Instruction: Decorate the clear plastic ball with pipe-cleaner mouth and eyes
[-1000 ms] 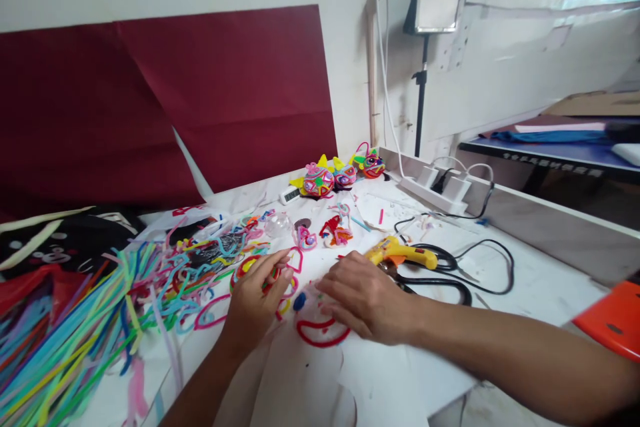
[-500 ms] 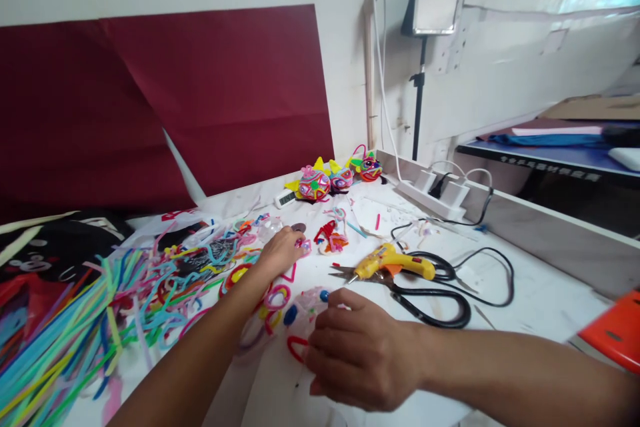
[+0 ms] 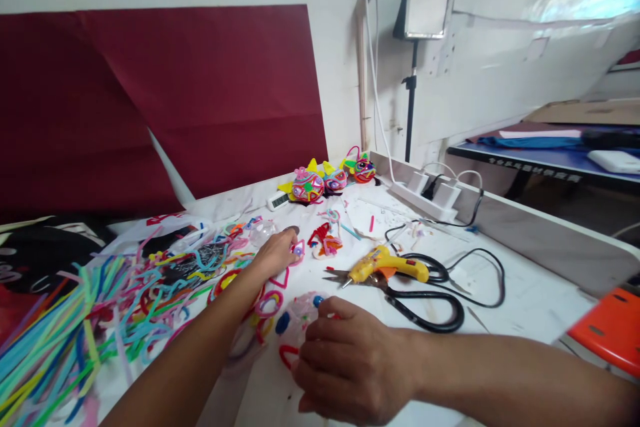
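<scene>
My left hand (image 3: 278, 253) reaches forward over the white table (image 3: 520, 287), its fingertips pinched on a small pink and purple pipe-cleaner piece (image 3: 299, 251). My right hand (image 3: 350, 363) rests near the front edge, fingers curled on a clear ball (image 3: 301, 309) wrapped in pink pipe cleaner with blue pompoms. A red pipe-cleaner loop (image 3: 287, 355) lies partly under that hand. Pink and yellow loops (image 3: 267, 305) lie between my two hands.
A heap of coloured pipe cleaners (image 3: 75, 320) covers the left side. A yellow glue gun (image 3: 385, 267) and black scissors (image 3: 425, 310) lie to the right, with a black cord (image 3: 480, 267). Finished decorated balls (image 3: 330, 179) and a power strip (image 3: 425, 200) sit at the back.
My left hand has moved from the loops near me forward to the small pink piece. My right hand has drawn back toward me and curled onto the clear ball.
</scene>
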Tool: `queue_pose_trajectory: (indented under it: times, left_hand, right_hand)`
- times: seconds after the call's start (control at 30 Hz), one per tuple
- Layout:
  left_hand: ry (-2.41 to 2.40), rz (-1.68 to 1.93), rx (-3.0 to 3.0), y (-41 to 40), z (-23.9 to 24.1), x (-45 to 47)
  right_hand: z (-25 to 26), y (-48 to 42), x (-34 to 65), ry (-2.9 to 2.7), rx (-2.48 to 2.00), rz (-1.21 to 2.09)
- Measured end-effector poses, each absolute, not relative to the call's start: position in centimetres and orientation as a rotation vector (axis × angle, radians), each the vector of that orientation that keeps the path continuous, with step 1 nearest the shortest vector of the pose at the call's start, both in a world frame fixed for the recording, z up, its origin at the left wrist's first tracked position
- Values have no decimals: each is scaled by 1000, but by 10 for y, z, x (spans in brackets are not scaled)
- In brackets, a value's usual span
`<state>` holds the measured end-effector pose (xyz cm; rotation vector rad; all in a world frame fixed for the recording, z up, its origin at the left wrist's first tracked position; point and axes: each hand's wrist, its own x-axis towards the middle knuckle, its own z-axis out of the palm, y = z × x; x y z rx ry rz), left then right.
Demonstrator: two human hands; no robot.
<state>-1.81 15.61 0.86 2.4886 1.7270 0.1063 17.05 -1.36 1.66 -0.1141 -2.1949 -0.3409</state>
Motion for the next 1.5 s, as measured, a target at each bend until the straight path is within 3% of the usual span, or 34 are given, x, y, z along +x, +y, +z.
queue_pose_trajectory:
  times: [0.67, 1.5]
  left_hand:
    - [1783, 562, 2269, 148, 41, -43]
    - [1879, 217, 2370, 159, 46, -78]
  right_hand:
    - [16, -16, 169, -2203, -87, -316]
    - [13, -14, 170, -2282, -119, -315]
